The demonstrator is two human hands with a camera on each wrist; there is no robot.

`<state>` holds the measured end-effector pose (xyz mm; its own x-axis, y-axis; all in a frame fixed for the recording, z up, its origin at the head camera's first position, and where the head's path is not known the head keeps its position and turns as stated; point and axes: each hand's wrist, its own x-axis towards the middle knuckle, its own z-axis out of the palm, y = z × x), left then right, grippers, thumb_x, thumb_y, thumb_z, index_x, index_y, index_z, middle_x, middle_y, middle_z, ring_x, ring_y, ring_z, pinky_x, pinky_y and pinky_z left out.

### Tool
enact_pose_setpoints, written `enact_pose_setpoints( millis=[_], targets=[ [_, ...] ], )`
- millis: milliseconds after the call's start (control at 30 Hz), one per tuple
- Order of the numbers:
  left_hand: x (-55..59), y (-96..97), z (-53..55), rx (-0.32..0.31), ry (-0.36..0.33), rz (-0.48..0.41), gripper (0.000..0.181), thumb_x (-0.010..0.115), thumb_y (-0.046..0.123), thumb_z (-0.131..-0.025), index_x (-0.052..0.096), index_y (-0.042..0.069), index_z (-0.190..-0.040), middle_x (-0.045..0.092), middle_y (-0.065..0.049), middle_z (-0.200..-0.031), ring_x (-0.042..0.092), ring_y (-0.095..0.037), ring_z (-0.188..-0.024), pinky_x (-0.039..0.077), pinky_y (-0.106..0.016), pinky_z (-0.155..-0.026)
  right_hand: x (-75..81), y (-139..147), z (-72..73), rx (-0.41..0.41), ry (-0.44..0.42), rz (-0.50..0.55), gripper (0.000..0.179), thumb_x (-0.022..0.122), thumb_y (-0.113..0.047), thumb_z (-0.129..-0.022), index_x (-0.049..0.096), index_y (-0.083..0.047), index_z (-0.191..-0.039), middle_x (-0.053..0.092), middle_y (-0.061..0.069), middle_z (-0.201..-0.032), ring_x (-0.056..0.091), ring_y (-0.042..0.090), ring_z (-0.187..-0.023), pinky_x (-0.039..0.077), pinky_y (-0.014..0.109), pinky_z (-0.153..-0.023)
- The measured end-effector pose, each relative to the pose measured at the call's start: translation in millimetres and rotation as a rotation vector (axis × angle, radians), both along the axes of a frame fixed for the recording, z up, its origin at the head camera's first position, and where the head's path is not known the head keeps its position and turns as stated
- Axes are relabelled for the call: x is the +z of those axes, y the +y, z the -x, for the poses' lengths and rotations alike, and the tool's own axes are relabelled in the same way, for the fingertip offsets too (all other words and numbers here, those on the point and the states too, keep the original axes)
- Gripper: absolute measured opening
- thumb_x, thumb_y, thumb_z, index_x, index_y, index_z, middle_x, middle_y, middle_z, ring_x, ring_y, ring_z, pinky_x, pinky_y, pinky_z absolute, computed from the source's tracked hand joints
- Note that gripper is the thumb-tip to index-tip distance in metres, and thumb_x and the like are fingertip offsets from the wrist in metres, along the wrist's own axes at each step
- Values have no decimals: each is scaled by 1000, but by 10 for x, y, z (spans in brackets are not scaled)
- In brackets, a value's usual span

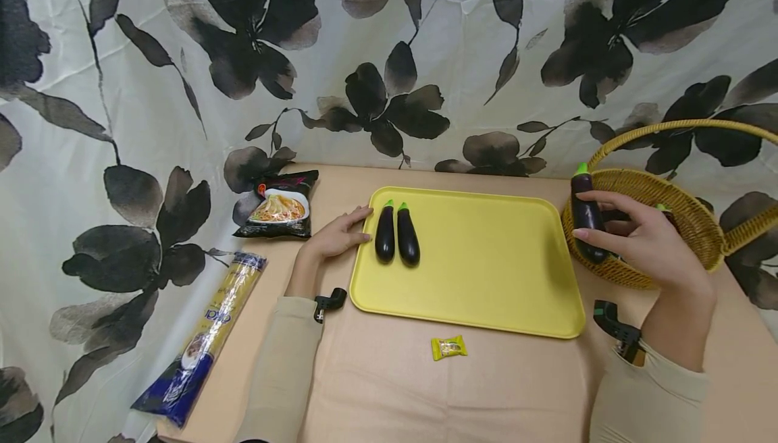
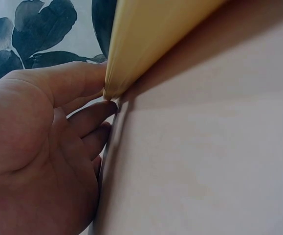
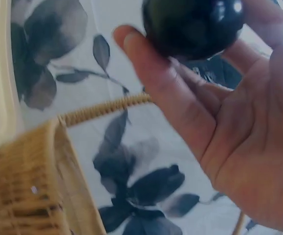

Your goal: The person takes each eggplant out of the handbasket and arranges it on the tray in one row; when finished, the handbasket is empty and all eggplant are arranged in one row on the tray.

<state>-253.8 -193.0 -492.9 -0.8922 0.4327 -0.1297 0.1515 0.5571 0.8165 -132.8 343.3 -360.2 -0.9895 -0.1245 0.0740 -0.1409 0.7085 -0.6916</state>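
My right hand point(image 1: 638, 237) grips a small dark eggplant point(image 1: 586, 210) between thumb and fingers, its green stem up, at the left rim of the wicker basket point(image 1: 653, 179). In the right wrist view the eggplant's shiny rounded end point(image 3: 192, 24) sits above my thumb. Two more eggplants point(image 1: 385, 233) lie side by side on the left part of the yellow tray point(image 1: 486, 264). My left hand point(image 1: 331, 237) rests at the tray's left rim, fingers extended; in the left wrist view its fingertips are right at the tray's edge point(image 2: 141, 44).
A black noodle packet point(image 1: 279, 206) lies at the back left. In front of it is a long spaghetti packet point(image 1: 203, 345). A small yellow wrapped packet point(image 1: 448, 347) lies before the tray. The basket's tall handle point(image 1: 687, 125) arches up, with another green stem point(image 1: 662, 209) inside. Floral cloth hangs behind.
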Motion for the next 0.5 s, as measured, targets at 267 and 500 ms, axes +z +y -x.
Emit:
enact_pose_setpoints(
  millis=[267,500],
  targets=[
    [-21,-4,12,2,9,12,67,68,25,-101,40,20,-162,26,0,-173,11,-23,-163,4,-45,-135,-79,-362,204,108,-32,189,61,73,-20,-99,50,-26,-156,53,14,-148,65,-8,-104,61,18,-75],
    [-25,3,13,-2,12,12,68,68,29,-101,40,22,-162,25,-1,-174,10,-26,-164,3,-49,-134,-187,-735,345,140,-25,253,59,74,-24,-99,53,-30,-154,57,10,-148,66,5,-114,58,16,-81]
  ],
)
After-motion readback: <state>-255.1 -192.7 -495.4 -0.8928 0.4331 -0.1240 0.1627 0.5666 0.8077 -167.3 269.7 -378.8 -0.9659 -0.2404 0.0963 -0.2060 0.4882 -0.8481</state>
